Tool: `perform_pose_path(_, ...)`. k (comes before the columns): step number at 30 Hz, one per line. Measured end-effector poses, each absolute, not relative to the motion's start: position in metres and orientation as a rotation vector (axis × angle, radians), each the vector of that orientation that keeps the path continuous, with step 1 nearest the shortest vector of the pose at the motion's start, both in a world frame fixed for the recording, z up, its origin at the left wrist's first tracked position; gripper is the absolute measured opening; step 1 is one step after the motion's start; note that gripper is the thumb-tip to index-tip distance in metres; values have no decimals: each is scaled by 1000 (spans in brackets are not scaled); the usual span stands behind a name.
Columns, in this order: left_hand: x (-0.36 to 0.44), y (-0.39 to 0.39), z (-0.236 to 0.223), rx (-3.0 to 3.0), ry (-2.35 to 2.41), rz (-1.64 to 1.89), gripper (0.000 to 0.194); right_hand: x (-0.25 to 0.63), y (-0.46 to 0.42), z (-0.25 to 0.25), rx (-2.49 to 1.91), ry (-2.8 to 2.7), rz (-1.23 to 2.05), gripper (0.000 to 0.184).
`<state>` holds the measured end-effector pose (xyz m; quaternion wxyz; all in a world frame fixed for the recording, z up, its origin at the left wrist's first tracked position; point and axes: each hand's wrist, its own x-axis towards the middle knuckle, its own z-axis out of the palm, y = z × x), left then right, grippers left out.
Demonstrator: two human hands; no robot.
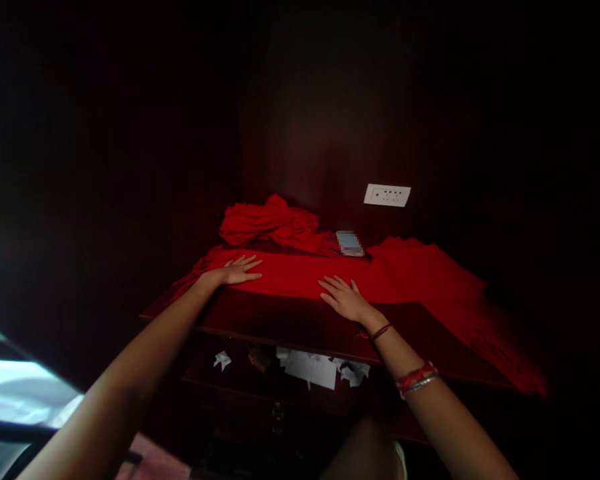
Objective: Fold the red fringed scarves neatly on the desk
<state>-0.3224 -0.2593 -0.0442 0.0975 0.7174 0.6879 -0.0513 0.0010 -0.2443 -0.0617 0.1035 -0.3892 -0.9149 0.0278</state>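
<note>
Left hand [240, 270] lay flat on a fringed red cloth [290, 275], fingers spread, gripping nothing. Right hand [347, 300], just past three o'clock from it, rested likewise, loose and unclenched, on the near edge. I saw the cloth stretched across a dark surface [290, 317], one fringed end four o'clock from the right hand. One o'clock of the left: bunched red fabric [270, 225]. Twelve o'clock of the right: blurred phone-like device [350, 243]; one o'clock, wall socket [387, 195]; seven, paper [311, 369], below.
</note>
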Motion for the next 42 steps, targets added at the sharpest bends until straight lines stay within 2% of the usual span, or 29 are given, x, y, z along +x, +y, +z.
perform_pose_path(6, -342, -266, -50, 2169, 2044, -167, 70, 2, -246, -62, -1237, -2796, 158, 48)
perform_pose_path(10, -321, -271, -42, 2278, 2050, -141, 61, 6, -245, -62, -1117, -2718, 163, 49)
perform_pose_path(16, -238, -267, -25, 2835, 1417, 219, 40, 60, -224, -44, -972, -2410, 107, 37)
perform_pose_path(22, -161, -246, -18, 3003, 982, 33, 36, 110, -224, -48, -935, -2425, 87, 26)
perform_pose_path(27, -147, -235, -23, 3052, 1060, -57, 38, 103, -237, -60, -890, -2510, -3, 27)
perform_pose_path(33, -151, -236, -35, 3155, 1164, 106, 19, 96, -239, -56, -906, -2560, -197, 29)
perform_pose_path(38, -148, -235, -39, 3215, 1182, 146, 18, 94, -235, -59, -999, -2563, -407, 21)
perform_pose_path(42, -146, -236, -38, 3205, 1217, 168, 15, 90, -237, -58, -1063, -2579, -518, 22)
